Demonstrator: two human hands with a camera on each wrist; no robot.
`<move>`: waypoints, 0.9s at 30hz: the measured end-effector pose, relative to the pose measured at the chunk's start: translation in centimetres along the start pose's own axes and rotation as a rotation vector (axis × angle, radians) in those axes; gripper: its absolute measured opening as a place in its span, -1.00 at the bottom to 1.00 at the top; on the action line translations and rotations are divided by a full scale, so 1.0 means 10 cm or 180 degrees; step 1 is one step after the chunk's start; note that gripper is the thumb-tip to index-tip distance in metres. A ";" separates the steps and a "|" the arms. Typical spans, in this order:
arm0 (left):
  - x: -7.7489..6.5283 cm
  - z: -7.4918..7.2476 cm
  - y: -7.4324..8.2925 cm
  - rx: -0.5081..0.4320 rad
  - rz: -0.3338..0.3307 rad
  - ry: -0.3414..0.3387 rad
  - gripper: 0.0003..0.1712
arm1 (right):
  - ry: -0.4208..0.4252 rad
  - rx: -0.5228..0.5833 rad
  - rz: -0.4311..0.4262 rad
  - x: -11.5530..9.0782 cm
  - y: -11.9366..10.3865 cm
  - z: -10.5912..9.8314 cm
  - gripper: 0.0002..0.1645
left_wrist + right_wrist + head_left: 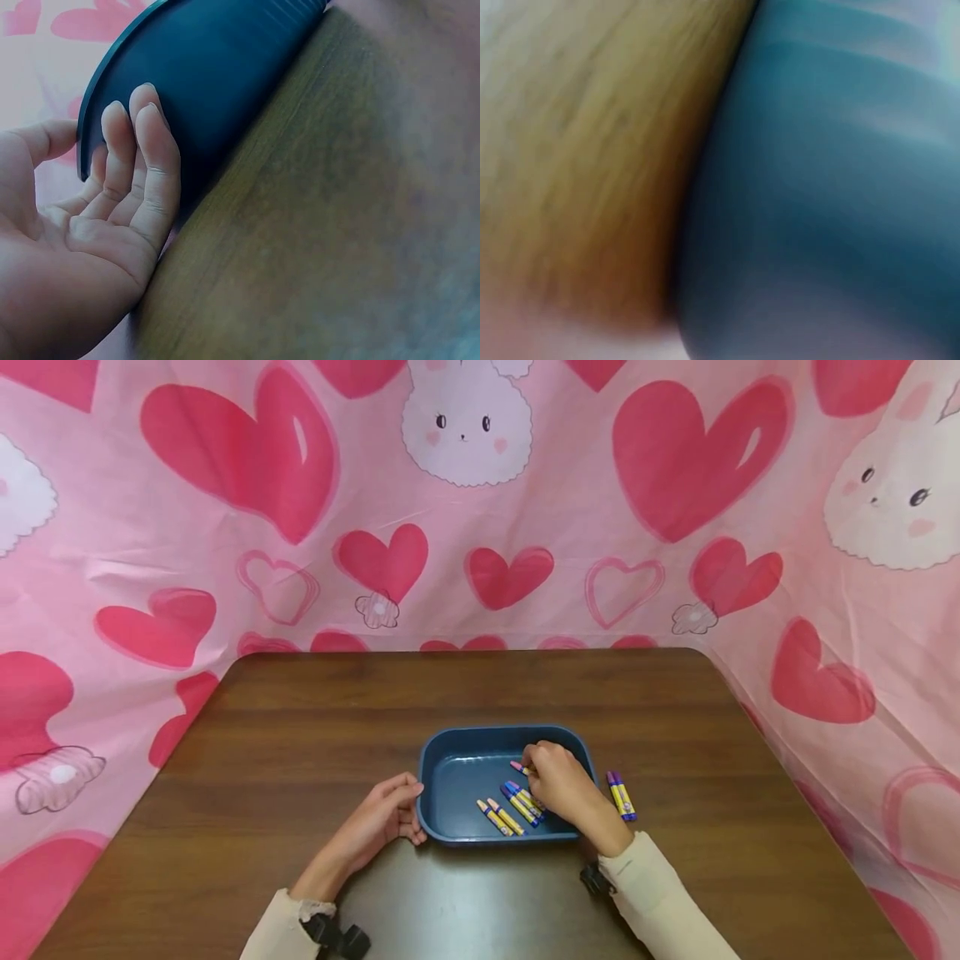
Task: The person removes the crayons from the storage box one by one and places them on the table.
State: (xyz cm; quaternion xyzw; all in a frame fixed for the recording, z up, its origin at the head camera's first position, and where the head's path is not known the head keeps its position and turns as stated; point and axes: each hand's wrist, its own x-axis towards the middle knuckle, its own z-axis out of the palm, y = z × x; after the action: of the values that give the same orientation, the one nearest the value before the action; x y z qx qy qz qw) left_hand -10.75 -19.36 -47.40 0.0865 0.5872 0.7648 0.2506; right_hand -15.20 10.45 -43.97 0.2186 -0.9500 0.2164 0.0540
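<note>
Heart-print cloth (pixel 450 510) behind a wooden counter (pixel 300 735); blue tray (pixel 457 793) of crayons (pixel 507 817).
Midway between the counter's side edges, left hand (pixel 378 820) pinches the tray's rim, right hand (pixel 561 785) a pink-tipped crayon (pixel 519 767) inside it.

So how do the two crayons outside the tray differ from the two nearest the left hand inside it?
The outside crayons lie on the table; the inside crayons lie in the tray. The outside crayons have purple tips; the inside crayons have pale, peachy ones. Both pairs have yellow wrappers with blue bands.
</note>
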 end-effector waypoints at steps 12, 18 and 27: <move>-0.01 0.00 0.02 0.0028 -0.0026 0.0019 -0.71 | 0.0031 0.0255 -0.0050 0.01 -0.02 0.01 -0.84; 0.00 -0.01 0.02 0.0019 0.0013 0.0007 -0.74 | 0.0019 0.0285 -0.0103 0.04 0.00 0.02 -0.83; 0.00 -0.02 0.01 -0.0048 -0.0047 -0.0013 -0.74 | 0.0196 0.0381 -0.0020 0.02 -0.02 -0.04 -0.83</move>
State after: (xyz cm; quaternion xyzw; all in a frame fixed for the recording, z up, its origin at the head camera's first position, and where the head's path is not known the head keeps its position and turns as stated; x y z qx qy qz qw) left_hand -10.89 -19.56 -47.34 0.0818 0.5815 0.7672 0.2581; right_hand -15.28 10.35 -43.47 0.2176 -0.9325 0.2793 0.0707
